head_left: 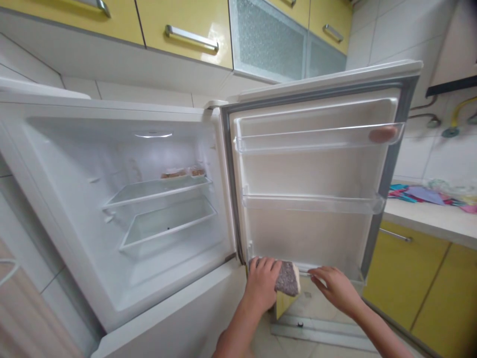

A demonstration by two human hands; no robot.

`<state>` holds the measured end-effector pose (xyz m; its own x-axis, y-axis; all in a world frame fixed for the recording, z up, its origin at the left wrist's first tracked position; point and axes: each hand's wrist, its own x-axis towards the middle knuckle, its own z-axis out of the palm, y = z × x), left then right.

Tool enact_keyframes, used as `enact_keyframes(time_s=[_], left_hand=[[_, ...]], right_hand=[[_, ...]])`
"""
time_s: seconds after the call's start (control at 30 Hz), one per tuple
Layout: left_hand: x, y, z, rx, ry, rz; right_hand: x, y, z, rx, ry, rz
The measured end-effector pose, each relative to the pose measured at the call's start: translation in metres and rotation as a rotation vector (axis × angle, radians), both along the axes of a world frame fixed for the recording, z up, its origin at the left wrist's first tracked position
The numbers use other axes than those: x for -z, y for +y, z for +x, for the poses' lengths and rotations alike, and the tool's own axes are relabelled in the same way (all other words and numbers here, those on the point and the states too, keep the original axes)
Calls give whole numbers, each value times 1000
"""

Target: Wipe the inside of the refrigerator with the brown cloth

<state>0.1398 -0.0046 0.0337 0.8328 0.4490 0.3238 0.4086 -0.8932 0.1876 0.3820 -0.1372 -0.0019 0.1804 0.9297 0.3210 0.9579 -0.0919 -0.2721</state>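
Head view: left hand (263, 281) clamped over a fuzzy grey, cream-edged sponge or pad (288, 279), located at the bottom of the open white refrigerator door (313, 171), toward the hinge side. Right hand (333, 287) apart from the left, fingertips at the rim of the clear plastic bottom rack (356, 281); cannot tell if gripping. Clear top rack (298, 143) bears a reddish-brown rounded object (382, 134). White-walled compartment (67, 199) at left: brown packets (174, 174) on the upper glass shelf (149, 192).
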Motion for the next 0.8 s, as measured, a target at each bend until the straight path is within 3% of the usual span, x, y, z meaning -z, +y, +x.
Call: enact_keyframes(time_s=[0.13,0.27,0.43,0.5,0.6,0.7,0.8], left_hand=[[-14,6,-1,-6,7,-54],[-13,13,-1,-72,4,-62],[-4,8,13,-159,12,-26],[-1,2,20,-137,-2,-25],[2,-1,23,5,-54,-65],[4,9,10,140,-126,-129],[7,26,-12,84,-191,-144]], right_hand=[[-16,0,1,-28,64,-65],[-25,0,-1,-7,114,-82],[-41,16,-23,-45,200,144],[-51,29,-40,-97,239,222],[-61,47,-68,-122,185,185],[-55,55,-89,-161,60,80],[-42,54,-96,-177,-59,13]])
